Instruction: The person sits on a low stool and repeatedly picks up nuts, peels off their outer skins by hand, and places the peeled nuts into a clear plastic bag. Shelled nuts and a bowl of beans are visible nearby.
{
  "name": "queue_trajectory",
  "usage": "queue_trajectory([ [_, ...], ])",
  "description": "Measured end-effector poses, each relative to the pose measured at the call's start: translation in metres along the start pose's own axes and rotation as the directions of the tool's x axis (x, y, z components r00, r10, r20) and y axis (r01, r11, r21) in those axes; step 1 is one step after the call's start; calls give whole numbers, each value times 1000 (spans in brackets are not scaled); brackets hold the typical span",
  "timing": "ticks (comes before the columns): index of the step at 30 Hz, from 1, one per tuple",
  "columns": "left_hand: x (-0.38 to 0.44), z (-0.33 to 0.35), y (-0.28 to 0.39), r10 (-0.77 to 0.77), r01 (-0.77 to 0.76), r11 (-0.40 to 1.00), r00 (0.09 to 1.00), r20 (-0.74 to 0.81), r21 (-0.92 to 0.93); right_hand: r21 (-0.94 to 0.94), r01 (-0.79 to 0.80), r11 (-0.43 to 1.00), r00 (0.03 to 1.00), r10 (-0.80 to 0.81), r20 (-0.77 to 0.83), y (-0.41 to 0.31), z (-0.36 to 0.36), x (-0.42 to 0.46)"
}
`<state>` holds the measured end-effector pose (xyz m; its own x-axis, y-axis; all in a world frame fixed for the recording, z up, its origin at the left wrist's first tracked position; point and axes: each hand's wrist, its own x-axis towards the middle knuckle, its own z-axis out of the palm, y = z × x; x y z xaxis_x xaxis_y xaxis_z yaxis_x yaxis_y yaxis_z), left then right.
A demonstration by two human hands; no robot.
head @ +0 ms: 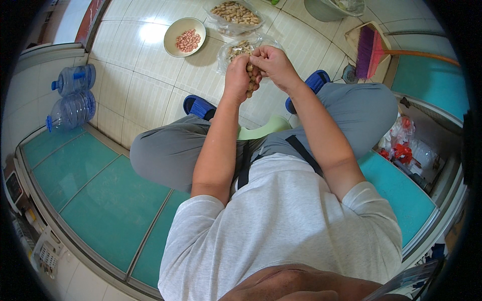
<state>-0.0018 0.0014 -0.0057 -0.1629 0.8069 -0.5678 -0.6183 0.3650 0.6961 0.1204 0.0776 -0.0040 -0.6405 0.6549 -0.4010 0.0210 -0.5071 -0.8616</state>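
Several unshelled peanuts (250, 81) are cupped in my left hand (238, 77). My right hand (274, 67) meets it at the fingertips, thumb and forefinger pinched together; whatever sits between those tips is too small to make out. Beneath both hands, a clear plastic bag (223, 62) on the floor contains empty peanut shells (241, 49). Just beyond lies another plastic bag (216, 23) full of whole peanuts (235, 13). To its left, a pale round bowl (171, 41) holds shelled pink peanut kernels (188, 40).
A grey bucket (320, 11) stands at the far right, near a dustpan (352, 37) and a pink-purple broom (371, 52). Two large plastic water bottles (71, 111) lie at left. Blue slippers (197, 107) and a light green stool (269, 128) are close by. Green-panelled cabinet doors (105, 210) flank me.
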Motion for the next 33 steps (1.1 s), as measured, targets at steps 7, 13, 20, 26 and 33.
queue_trajectory([
  [7, 0, -4, 2, -56, 56, 998, 998, -9, 39, -15, -12, 1000, 1000, 12, 25, 5, -3, 2],
  [13, 9, -9, -6, -88, 88, 996, 996, 11, -7, 23, -89, 996, 995, 88, 53, 19, -14, 11],
  [20, 11, -7, -5, -115, 115, 991, 993, 5, -67, 276, -175, 945, 982, 148, 115, 23, -28, 13],
  [26, 17, -9, -4, -184, 181, 978, 983, -21, -101, 609, -199, 768, 978, 191, 79, 25, -33, 20],
  [33, 24, -16, -6, -193, 196, 961, 981, 36, -197, 515, -193, 835, 981, 174, 86, 30, -36, 20],
])
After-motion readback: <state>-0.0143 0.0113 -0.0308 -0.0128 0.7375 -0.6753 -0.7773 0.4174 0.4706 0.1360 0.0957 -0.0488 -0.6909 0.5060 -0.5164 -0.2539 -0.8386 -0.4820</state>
